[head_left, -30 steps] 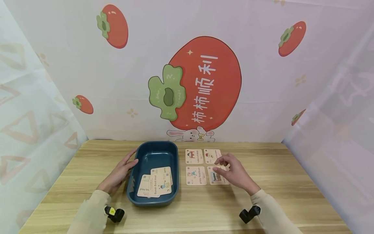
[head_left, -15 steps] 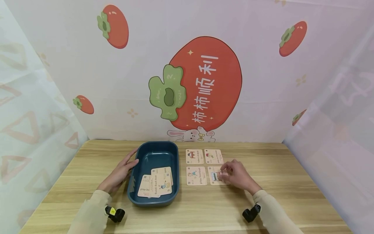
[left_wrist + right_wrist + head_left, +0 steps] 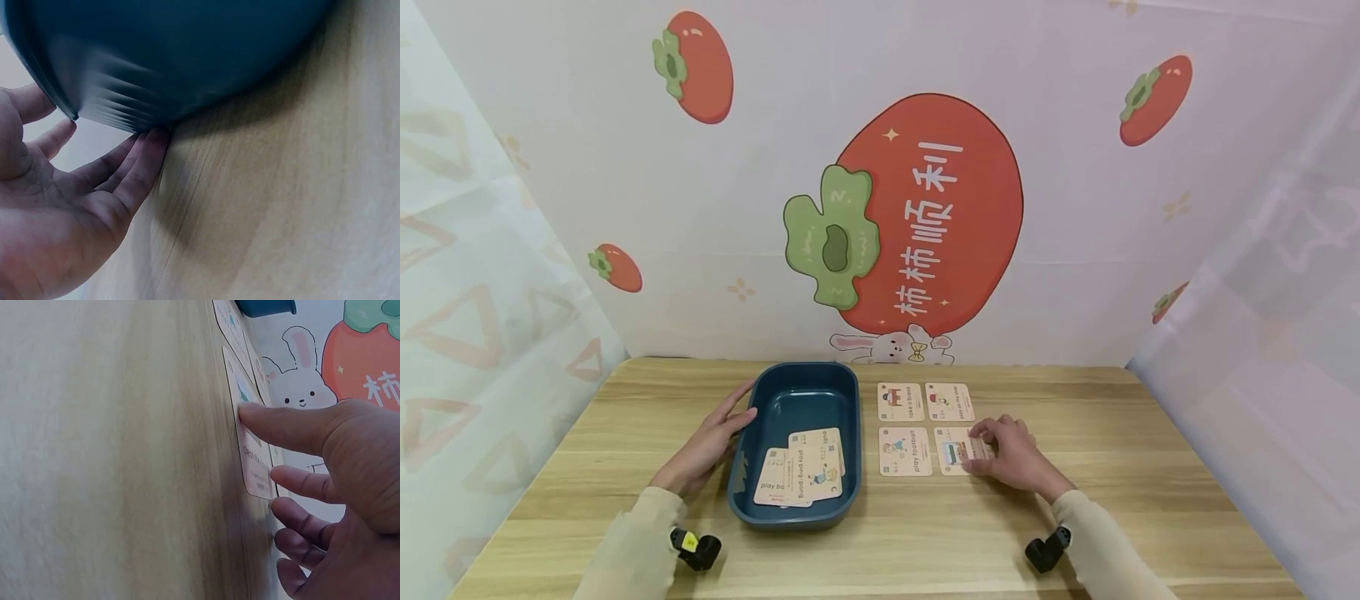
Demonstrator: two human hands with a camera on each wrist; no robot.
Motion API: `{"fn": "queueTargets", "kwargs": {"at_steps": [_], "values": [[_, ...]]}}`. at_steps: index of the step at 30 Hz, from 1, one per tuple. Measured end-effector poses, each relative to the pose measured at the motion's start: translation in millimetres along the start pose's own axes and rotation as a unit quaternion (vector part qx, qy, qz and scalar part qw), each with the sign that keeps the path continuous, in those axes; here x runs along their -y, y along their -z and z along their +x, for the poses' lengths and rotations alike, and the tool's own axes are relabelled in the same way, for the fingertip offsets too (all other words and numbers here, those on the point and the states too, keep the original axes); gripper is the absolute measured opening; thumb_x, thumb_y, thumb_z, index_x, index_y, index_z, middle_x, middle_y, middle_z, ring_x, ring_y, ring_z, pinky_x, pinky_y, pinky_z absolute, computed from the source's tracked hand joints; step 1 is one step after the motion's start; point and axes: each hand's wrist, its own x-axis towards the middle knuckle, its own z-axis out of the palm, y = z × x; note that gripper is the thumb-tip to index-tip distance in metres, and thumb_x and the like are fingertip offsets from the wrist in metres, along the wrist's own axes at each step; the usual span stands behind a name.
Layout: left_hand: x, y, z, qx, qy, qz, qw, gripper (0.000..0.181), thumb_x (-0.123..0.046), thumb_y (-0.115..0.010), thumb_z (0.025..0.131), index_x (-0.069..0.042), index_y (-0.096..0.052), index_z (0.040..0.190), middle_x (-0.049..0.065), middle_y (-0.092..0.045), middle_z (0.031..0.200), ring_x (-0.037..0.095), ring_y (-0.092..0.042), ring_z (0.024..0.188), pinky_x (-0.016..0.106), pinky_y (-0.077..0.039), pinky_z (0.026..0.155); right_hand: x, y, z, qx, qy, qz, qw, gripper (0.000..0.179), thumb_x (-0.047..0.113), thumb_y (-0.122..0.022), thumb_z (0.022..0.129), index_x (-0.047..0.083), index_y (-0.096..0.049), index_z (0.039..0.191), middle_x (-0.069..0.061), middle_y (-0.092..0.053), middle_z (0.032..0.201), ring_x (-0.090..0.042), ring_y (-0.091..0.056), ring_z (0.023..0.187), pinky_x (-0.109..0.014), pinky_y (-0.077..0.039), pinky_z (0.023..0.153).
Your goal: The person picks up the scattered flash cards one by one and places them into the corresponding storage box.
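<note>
My left hand (image 3: 706,446) holds the left side of a dark blue plastic tub (image 3: 853,467), thumb at its rim and fingers against the outer wall. The left wrist view shows the fingertips (image 3: 153,140) low on that wall, near the table. On the right, my right hand (image 3: 1013,454) spans a picture card (image 3: 951,454) lying on the table, thumb and index finger at opposite edges. Print starting "clean the" shows on this card in the right wrist view. It is the near right one in a two-by-two layout with "play football" (image 3: 905,452), "take a break" (image 3: 900,402) and another card (image 3: 950,402).
Several overlapping cards (image 3: 820,462), one reading "play ping-pong", lie at the near end inside the tub. The wooden table (image 3: 940,542) meets a white backdrop (image 3: 1060,292) printed with persimmons and a rabbit, with white sheets at both sides.
My right hand has come down and a little to the right, from hovering over the near right card to touching its edges. The left hand and tub stay in place.
</note>
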Motion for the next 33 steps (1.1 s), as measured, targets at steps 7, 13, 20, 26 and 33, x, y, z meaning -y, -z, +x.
{"fn": "queueTargets", "kwargs": {"at_steps": [7, 13, 20, 26, 33], "values": [[-0.4, -0.5, -0.4, -0.002, -0.001, 0.003, 1.0, 0.066, -0.04, -0.043, 0.109, -0.028, -0.01, 0.165, 0.025, -0.026, 0.161, 0.048, -0.033, 0.144, 0.067, -0.021, 0.116, 0, 2, -0.6, 0.02, -0.001, -0.023, 0.9995, 0.066, 0.037, -0.092, 0.072, 0.006, -0.065, 0.123, -0.007, -0.056, 0.101, -0.026, -0.044, 0.094, -0.042, -0.034, 0.08], [0.1, -0.4, -0.1, -0.002, 0.002, 0.001, 1.0, 0.066, -0.041, -0.044, 0.109, -0.029, -0.01, 0.165, 0.025, -0.027, 0.161, 0.047, -0.033, 0.144, 0.067, -0.021, 0.116, -4, 2, 2.1, 0.031, -0.007, -0.036, 0.9989, 0.076, 0.041, -0.093, 0.07, 0.005, -0.063, 0.13, -0.006, -0.057, 0.103, -0.025, -0.043, 0.095, -0.043, -0.034, 0.081], [0.9, -0.2, 0.3, -0.002, 0.001, 0.001, 1.0, 0.066, -0.04, -0.044, 0.109, -0.028, -0.01, 0.165, 0.026, -0.03, 0.16, 0.047, -0.036, 0.143, 0.066, -0.022, 0.116, -5, 3, 5.2, 0.036, -0.017, -0.034, 0.9986, 0.08, 0.041, -0.095, 0.066, 0.005, -0.062, 0.129, -0.006, -0.058, 0.103, -0.027, -0.044, 0.097, -0.045, -0.034, 0.083], [2.0, -0.3, 0.5, -0.004, 0.0, 0.002, 1.0, 0.066, -0.041, -0.044, 0.109, -0.028, -0.01, 0.165, 0.026, -0.031, 0.159, 0.046, -0.038, 0.141, 0.065, -0.022, 0.116, -5, 3, 9.1, 0.042, -0.03, -0.033, 0.9981, 0.078, 0.042, -0.096, 0.064, 0.006, -0.062, 0.124, -0.007, -0.058, 0.105, -0.027, -0.044, 0.099, -0.044, -0.033, 0.083], [1.0, -0.7, 0.1, -0.006, 0.003, 0.003, 1.0, 0.066, -0.041, -0.044, 0.109, -0.029, -0.01, 0.165, 0.025, -0.029, 0.16, 0.046, -0.037, 0.142, 0.065, -0.022, 0.116, -8, 3, 15.1, 0.042, -0.029, -0.037, 0.998, 0.078, 0.043, -0.098, 0.059, 0.007, -0.061, 0.118, -0.006, -0.055, 0.102, -0.026, -0.042, 0.096, -0.042, -0.032, 0.082]]}}
